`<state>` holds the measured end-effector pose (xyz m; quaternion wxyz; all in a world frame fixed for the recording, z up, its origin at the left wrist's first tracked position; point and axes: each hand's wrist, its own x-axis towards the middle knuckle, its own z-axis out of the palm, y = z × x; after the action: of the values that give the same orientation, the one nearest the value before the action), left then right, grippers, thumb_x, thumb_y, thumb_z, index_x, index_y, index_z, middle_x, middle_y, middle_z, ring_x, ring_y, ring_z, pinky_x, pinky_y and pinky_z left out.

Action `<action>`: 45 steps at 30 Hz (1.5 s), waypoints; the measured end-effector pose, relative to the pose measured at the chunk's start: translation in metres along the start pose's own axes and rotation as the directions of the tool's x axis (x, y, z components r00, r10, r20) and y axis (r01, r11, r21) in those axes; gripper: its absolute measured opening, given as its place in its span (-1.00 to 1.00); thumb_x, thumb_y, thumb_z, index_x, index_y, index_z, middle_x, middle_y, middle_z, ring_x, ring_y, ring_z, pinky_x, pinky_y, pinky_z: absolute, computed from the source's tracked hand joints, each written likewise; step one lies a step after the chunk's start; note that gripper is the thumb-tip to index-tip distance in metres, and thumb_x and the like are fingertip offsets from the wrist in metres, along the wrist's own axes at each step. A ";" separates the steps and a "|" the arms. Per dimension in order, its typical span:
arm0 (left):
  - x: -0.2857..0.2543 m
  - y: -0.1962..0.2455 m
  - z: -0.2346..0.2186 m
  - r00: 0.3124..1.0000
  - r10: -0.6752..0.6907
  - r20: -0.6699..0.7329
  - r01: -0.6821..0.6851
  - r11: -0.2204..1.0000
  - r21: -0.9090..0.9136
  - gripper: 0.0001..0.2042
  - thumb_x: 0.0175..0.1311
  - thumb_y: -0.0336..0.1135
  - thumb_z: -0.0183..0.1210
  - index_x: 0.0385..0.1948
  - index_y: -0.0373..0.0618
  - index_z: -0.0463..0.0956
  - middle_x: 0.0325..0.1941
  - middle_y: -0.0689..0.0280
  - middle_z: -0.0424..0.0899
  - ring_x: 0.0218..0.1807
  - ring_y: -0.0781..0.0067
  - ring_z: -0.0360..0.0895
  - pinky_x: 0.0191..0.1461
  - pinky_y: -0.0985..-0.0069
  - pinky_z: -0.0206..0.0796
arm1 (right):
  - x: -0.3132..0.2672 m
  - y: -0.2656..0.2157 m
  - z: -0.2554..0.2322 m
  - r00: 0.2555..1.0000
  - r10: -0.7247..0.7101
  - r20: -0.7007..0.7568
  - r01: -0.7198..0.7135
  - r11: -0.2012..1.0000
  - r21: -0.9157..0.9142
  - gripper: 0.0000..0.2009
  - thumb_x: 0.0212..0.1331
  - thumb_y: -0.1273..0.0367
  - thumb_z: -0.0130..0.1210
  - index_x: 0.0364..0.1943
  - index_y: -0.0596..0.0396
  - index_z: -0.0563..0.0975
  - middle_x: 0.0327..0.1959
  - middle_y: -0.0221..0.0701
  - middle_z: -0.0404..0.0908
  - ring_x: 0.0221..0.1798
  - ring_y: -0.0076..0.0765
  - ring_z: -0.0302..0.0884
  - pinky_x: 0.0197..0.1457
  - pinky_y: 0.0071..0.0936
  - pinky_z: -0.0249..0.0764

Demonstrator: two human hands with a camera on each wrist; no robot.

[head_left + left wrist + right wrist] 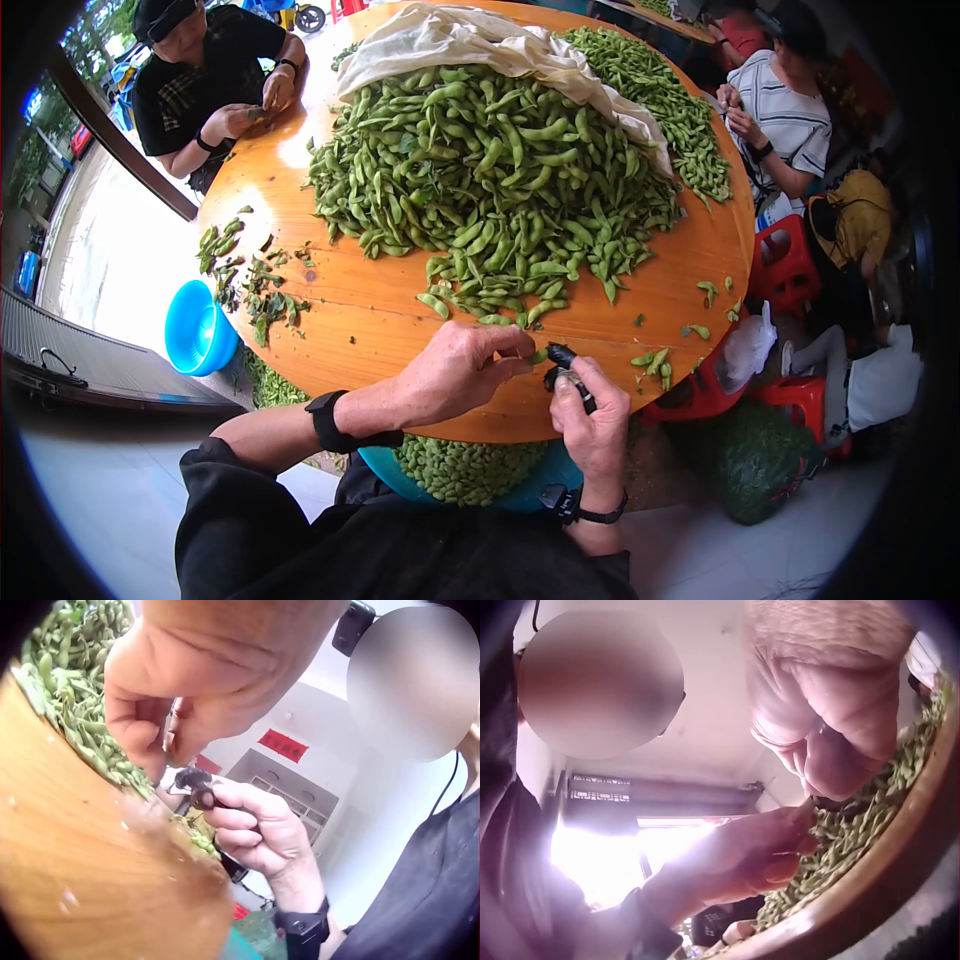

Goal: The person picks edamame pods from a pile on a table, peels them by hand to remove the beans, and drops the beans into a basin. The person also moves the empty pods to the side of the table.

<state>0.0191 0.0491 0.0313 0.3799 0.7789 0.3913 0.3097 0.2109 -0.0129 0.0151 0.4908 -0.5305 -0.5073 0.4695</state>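
in the head view, the pod (540, 356) in hand lies at lower centre, just right of the left fingertips, and much of it is hidden by fingers. the left hand (450, 375) comes in from the lower left, back upward, thumb and forefinger pinching the pod. the right hand (595, 410) rises from below with its forefinger and thumb bent toward each other; black pieces (562, 355) sit at their tips, the upper one beside the pod, and whether these fingers grip it too i cannot tell. the pod heap (480, 170) fills upper centre, its far side covered by a pale cloth (490, 40). the table (370, 320) edge cuts off part of the basin (562, 487) at bottom centre.

in the left wrist view, the left hand looms at the top, wrist cut off by the frame, fingers curled down; the pod is hard to make out. the right hand is lower centre, fingers folded, black pieces toward the left.

in the right wrist view, glare washes out the lower left. the right hand hangs from the upper right, its fingertips mostly hidden; the left hand reaches in from the lower left, fingertips just below it.
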 end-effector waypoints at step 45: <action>-0.043 -0.013 0.018 0.846 -0.400 0.353 0.503 0.378 -0.778 -0.76 0.46 -0.26 0.02 -0.19 -0.30 0.50 -0.42 0.35 0.60 -0.40 0.65 0.53 -0.24 0.65 0.42 | -0.012 0.007 0.035 0.922 -0.374 0.103 0.364 0.741 -0.565 -0.84 0.14 0.59 0.11 -0.19 0.30 0.54 -0.31 -0.18 0.49 -0.39 -0.04 0.54 -0.35 -0.31 0.46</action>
<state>0.0064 0.0120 0.0035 0.7988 0.3699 0.3657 0.3024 0.1758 -0.0231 0.0056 0.3951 -0.5464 -0.7153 0.1838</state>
